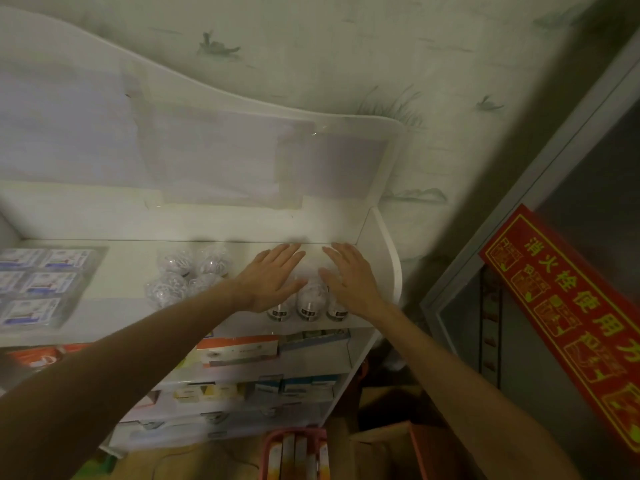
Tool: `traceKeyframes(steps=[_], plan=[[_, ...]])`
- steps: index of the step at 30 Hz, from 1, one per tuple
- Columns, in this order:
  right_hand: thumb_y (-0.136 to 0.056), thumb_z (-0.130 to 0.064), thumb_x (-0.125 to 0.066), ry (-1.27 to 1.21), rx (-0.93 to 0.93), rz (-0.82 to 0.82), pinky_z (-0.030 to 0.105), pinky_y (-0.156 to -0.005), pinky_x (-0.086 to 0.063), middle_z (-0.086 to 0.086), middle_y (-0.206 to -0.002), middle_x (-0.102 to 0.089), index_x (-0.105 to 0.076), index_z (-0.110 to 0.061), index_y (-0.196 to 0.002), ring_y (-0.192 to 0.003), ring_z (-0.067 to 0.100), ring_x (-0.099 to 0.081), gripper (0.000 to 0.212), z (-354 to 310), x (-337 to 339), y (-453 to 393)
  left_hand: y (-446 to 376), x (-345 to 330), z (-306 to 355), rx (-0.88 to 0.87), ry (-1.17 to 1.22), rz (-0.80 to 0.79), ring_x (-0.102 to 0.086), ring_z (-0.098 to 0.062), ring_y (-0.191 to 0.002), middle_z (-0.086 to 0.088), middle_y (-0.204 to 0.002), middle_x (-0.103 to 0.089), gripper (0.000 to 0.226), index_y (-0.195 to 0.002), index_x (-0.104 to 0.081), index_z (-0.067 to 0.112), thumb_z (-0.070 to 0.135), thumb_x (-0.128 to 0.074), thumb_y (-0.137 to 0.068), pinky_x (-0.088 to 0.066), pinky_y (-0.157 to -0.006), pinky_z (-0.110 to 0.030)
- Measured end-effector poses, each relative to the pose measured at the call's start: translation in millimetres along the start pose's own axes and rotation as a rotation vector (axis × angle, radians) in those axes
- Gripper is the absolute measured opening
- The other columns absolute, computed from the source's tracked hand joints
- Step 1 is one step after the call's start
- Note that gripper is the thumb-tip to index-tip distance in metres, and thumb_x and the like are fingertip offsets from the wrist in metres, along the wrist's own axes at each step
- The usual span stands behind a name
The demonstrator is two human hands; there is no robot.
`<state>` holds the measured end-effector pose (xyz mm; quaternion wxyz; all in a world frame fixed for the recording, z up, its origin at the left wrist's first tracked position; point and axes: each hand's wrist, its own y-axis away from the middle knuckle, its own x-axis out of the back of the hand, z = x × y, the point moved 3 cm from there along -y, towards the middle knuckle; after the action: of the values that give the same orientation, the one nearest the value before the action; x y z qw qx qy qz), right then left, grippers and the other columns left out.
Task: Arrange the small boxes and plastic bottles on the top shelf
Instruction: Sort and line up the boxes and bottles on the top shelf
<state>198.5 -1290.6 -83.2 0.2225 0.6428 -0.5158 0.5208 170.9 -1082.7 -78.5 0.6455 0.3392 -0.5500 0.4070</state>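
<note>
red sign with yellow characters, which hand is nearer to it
Right. The right hand rests on the clear plastic bottles at the shelf's right end, toward the red sign with yellow characters; the left hand lies farther left.

a white shelf unit [388, 258] with a wavy top edge stands against a pale green wall [311, 46] printed with faint reeds and birds. taped sheets of clear plastic [221, 161] cover the unit's back panel. right of the unit runs a grey metal-framed glass door [588, 161], and a red sign [568, 313] with yellow chinese characters hangs slanted across it. the light is dim and greenish. below the unit's right end sit brown cardboard boxes [388, 441].
</note>
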Motion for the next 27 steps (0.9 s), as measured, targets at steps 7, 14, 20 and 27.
traceKeyframes(steps=[7,14,20,27], plan=[[-0.102,-0.054,-0.02,0.181,0.05,-0.139,0.048,-0.123,-0.006,-0.001,-0.163,-0.023,-0.026,-0.03,-0.155,-0.152,0.021,-0.01,0.058,-8,-20,2,3,-11,1,0.018,0.028,-0.094,0.014,-0.017,-0.151,0.0,-0.165,0.012,0.079,-0.157,0.006,0.021,0.07,-0.005,-0.096,0.0,-0.124,-0.041],[-0.095,-0.058,-0.012,0.117,0.031,-0.088,0.049,-0.122,-0.01,-0.002,-0.159,-0.031,-0.032,-0.029,-0.152,-0.15,0.02,-0.016,0.067,-11,-19,2,0,-12,2,0.006,0.017,-0.093,0.012,-0.017,-0.151,-0.001,-0.165,0.009,0.079,-0.158,0.004,0.019,0.069,-0.005,-0.097,0.0,-0.124,-0.04],[-0.101,-0.052,-0.025,-0.158,-0.094,0.085,0.046,-0.121,-0.018,-0.005,-0.152,-0.039,-0.043,-0.026,-0.144,-0.144,0.014,-0.028,0.053,-5,-12,1,6,-9,1,-0.012,0.0,-0.032,0.011,-0.017,-0.151,0.0,-0.165,0.009,0.08,-0.158,0.003,0.019,0.07,-0.008,-0.097,-0.002,-0.123,-0.04],[-0.103,-0.047,-0.023,-0.061,-0.101,0.006,0.04,-0.123,-0.015,-0.002,-0.156,-0.034,-0.04,-0.024,-0.147,-0.147,0.018,-0.024,0.052,7,-16,8,5,-10,5,-0.032,0.004,-0.036,0.009,-0.018,-0.152,0.001,-0.165,0.009,0.08,-0.158,0.002,0.025,0.073,-0.007,-0.095,-0.006,-0.123,-0.045]])
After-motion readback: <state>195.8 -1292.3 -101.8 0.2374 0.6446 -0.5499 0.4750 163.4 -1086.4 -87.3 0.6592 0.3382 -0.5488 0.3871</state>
